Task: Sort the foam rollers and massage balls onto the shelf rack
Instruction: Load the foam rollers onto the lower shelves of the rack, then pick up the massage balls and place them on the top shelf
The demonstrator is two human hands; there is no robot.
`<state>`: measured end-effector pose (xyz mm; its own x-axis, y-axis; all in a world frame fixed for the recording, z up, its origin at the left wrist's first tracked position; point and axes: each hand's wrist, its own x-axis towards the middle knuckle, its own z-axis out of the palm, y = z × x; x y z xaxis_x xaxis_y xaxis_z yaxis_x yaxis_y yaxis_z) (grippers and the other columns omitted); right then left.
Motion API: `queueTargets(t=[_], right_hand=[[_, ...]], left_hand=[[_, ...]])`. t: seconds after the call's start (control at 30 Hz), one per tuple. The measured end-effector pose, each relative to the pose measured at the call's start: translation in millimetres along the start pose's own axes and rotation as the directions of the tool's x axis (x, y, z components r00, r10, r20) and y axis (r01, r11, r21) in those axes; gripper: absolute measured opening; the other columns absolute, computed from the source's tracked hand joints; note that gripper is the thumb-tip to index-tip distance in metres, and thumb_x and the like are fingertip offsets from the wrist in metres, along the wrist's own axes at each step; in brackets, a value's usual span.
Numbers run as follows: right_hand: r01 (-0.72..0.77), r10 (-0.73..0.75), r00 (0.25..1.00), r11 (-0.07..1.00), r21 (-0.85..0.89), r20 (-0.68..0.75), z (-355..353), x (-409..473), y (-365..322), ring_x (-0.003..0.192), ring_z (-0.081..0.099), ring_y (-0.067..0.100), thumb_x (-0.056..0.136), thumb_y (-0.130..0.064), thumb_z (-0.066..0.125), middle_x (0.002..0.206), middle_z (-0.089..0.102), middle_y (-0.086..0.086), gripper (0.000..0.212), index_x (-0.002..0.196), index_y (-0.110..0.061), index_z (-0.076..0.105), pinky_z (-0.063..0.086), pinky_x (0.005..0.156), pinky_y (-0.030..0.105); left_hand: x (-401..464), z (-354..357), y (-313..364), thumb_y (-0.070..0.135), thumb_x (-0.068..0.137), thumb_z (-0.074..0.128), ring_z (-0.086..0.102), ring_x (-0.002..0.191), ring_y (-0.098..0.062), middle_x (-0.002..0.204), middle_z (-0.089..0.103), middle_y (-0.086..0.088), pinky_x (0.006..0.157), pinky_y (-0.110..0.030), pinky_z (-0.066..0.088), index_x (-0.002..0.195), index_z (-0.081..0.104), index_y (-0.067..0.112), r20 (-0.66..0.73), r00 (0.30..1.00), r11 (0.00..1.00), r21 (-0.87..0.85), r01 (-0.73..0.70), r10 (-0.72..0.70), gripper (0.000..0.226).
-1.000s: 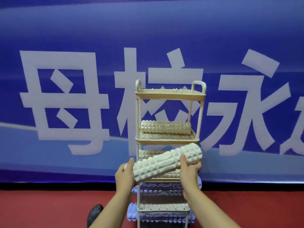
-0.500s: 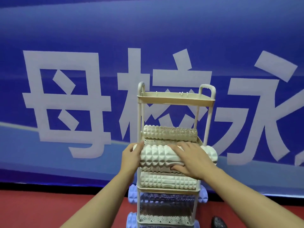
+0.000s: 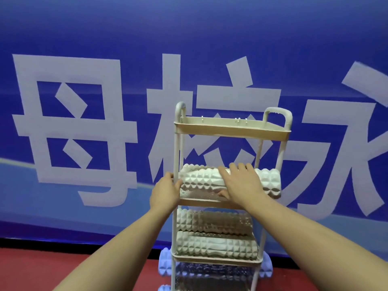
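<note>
white roller (image 3: 201,178) now pushed onto second tier, hands (image 3: 241,183) covering its middle

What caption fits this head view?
Both hands seat a white foam roller on the rack's second shelf.
</note>
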<state>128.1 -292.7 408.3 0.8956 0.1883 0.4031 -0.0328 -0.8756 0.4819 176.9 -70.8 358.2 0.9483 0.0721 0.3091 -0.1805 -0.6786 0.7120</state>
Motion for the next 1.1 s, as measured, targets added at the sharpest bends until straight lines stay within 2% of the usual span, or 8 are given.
queueTargets(t=[0.2, 0.4, 0.53, 0.67, 0.77, 0.87, 1.0, 1.1], right_hand=[[0.055, -0.07, 0.993, 0.987, 0.152, 0.096, 40, 18, 5, 0.126, 0.051, 0.029, 0.089, -0.071, 0.05, 0.138, 0.054, 0.006, 0.076, 0.149, -0.027, 0.032, 0.03, 0.104, 0.045], [-0.072, -0.016, 0.977, 0.914, 0.399, 0.214, 73, 11, 6, 0.121, 0.048, 0.031, 0.097, -0.068, 0.014, 0.134, 0.055, 0.007, 0.066, 0.153, -0.035, 0.026, 0.028, 0.104, 0.044], [-0.114, 0.022, 0.976, 0.899, 0.423, 0.216, 75, 7, 7, 0.132, 0.038, 0.036, 0.102, -0.061, 0.015, 0.148, 0.044, 0.009, 0.059, 0.155, -0.037, 0.023, 0.023, 0.112, 0.047], [-0.101, 0.016, 0.981, 0.895, 0.434, 0.195, 80, 1, -3, 0.149, 0.016, 0.038, 0.105, -0.054, 0.015, 0.164, 0.02, 0.011, 0.057, 0.159, -0.038, 0.007, 0.012, 0.119, 0.048], [-0.13, 0.02, 0.976, 0.854, 0.503, 0.218, 77, -4, -6, 0.154, -0.013, 0.03, 0.105, -0.056, 0.015, 0.169, -0.007, 0.006, 0.061, 0.16, -0.036, -0.004, -0.007, 0.123, 0.047], [-0.146, 0.026, 0.978, 0.8, 0.582, 0.209, 76, -28, -16, 0.152, -0.025, 0.023, 0.104, -0.058, 0.014, 0.167, -0.02, 0.003, 0.066, 0.16, -0.032, -0.01, -0.014, 0.122, 0.045], [-0.148, 0.138, 0.988, 0.665, 0.732, 0.074, 99, -109, -61, 0.151, -0.024, 0.01, 0.104, -0.056, 0.019, 0.164, -0.021, -0.013, 0.061, 0.159, -0.036, 0.0, -0.012, 0.124, 0.036], [-0.229, 0.123, 0.973, 0.582, 0.78, 0.195, 134, -197, -117, 0.154, -0.009, 0.007, 0.105, -0.053, 0.028, 0.166, -0.007, -0.016, 0.058, 0.158, -0.036, 0.013, -0.009, 0.123, 0.029]], left_hand=[[8, 17, -19, 0.027, 0.099, 0.057, 0.065, 0.083, -0.025, 0.094, 0.066, -0.002, 0.074, -0.049, 0.058, 0.103, 0.048, 0.023, 0.019, 1.0, 0.998, 0.066, -0.011, 0.009, 0.011], [3, 20, -19, 0.02, 0.1, 0.055, 0.066, 0.09, -0.027, 0.102, 0.068, -0.001, 0.069, -0.04, 0.05, 0.11, 0.052, 0.02, -0.023, 0.999, 0.999, 0.012, -0.032, 0.032, 0.01], [-11, 24, -14, 0.019, 0.104, 0.048, 0.063, 0.092, -0.021, 0.106, 0.06, 0.009, 0.076, -0.038, 0.051, 0.115, 0.049, 0.025, 0.019, 1.0, 0.992, -0.123, -0.005, 0.007, 0.012], [-53, 36, -22, 0.022, 0.101, 0.052, 0.056, 0.115, -0.01, 0.132, 0.051, 0.011, 0.096, -0.037, 0.048, 0.124, 0.047, 0.041, 0.055, 0.998, 0.926, -0.378, 0.002, 0.02, 0.03], [-90, 43, -36, 0.031, 0.104, 0.053, 0.044, 0.132, -0.012, 0.142, 0.039, 0.009, 0.112, -0.042, 0.04, 0.149, 0.037, 0.036, 0.096, 0.995, 0.939, -0.342, 0.025, 0.008, 0.048], [-127, 50, -58, 0.035, 0.105, 0.052, 0.046, 0.135, -0.015, 0.153, 0.035, 0.004, 0.111, -0.038, 0.04, 0.157, 0.032, 0.025, 0.137, 0.986, 0.938, -0.322, 0.131, -0.09, 0.057], [-178, 69, -96, 0.031, 0.104, 0.054, 0.045, 0.134, -0.012, 0.151, 0.041, 0.005, 0.11, -0.033, 0.038, 0.15, 0.041, 0.028, 0.194, 0.971, 0.926, -0.322, 0.198, -0.14, 0.049], [-225, 93, -132, 0.027, 0.102, 0.057, 0.049, 0.132, -0.013, 0.14, 0.05, 0.005, 0.107, -0.032, 0.039, 0.134, 0.047, 0.037, 0.254, 0.956, 0.948, -0.239, 0.21, -0.147, 0.035]])
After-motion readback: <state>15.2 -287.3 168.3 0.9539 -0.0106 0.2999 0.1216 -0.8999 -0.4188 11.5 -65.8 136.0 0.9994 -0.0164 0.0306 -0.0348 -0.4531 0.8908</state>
